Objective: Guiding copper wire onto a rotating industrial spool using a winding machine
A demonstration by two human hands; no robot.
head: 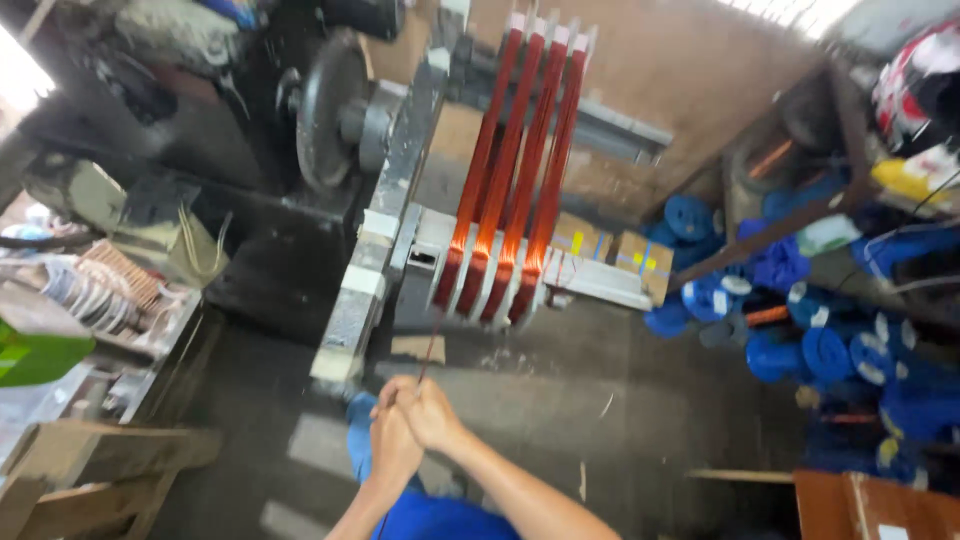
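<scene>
It's a dim workshop with a dark concrete floor [620,400], blue spools [830,350] heaped to the right and a grimy machine wheel [325,110] at the back. Copper coils [510,170] stretch across a winding frame [375,250]. Left hand [393,445] and right hand [428,410] press together, both closed on a thin copper wire [432,345] running up to the coils.

Only packaging I can spot is two brown cardboard boxes [612,255] with yellow and blue stickers on the floor around 1 o'clock of centre, plus white labels [820,317] stuck on the blue spools piled at roughly 3 o'clock.
</scene>
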